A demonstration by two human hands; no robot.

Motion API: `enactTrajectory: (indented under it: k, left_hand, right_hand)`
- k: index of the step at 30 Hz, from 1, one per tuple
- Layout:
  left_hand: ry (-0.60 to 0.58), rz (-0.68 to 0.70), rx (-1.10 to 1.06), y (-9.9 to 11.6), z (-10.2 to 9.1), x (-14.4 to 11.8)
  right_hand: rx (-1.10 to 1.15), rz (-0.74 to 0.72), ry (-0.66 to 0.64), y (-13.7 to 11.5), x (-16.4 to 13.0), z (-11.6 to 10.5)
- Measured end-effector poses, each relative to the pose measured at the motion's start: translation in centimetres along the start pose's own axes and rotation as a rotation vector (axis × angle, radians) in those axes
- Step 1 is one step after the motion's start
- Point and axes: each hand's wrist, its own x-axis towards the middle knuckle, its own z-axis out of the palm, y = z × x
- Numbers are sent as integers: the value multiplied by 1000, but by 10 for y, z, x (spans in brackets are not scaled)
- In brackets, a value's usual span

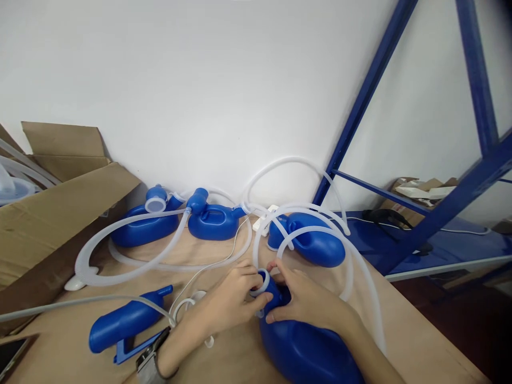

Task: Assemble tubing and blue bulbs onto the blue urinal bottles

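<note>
Wooden table (400, 320), white wall behind. Left hand (228, 304) pinches white ring (261, 289) on near bottle (308, 352) neck; right hand (306, 301) grips neck. 4 more bottles around.

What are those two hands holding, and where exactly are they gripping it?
Both hold the nearest blue bottle by its neck: the left hand pinches the white ring at the mouth, the right hand wraps the neck.

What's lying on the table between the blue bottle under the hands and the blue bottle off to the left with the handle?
In the head view, between the held blue bottle and the handled bottle, lie the left hand, its wrist, and loops of thin white tubing.
</note>
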Motion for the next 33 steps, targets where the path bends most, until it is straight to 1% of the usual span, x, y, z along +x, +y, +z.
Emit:
enactTrajectory:
  k: [3,5,7,10,14,18,20,23,25,27,30,33]
  left_hand:
    - [8,51,45,-6,2,0]
    - [19,117,88,-8,1,-1]
    - [28,140,95,-8,0,-1]
    - [12,66,2,-8,-1,0]
    - [-63,-42,-217,-9,-2,2]
    - [-183,-69,-315,-8,-11,2]
    - [-214,-72,-338,-9,-15,1]
    - [-283,-154,-459,-14,-22,-2]
    - [-306,-226,-498,-17,-27,-5]
    - [-272,-273,-446,-18,-32,-8]
    - [-173,-306,-313,-19,-38,-15]
    - [-111,-318,-135,-26,-34,-29]
  right_hand:
    - [-68,7,-49,1,1,1]
    - [-86,-53,-81,0,3,1]
    - [-68,-130,-93,-3,5,1]
    - [-67,-167,-81,-6,7,1]
    - [-141,-143,-108,-8,10,1]
    - [-179,-161,-157,-10,13,0]
    - [-163,-187,-184,-10,14,-1]
    - [-143,-227,-226,-8,15,-2]
    - [-143,-242,-237,-6,17,-2]
    - [-160,-231,-240,-4,19,-3]
    - [-175,-203,-275,-5,23,-5]
    - [-170,-179,-267,-9,27,-11]
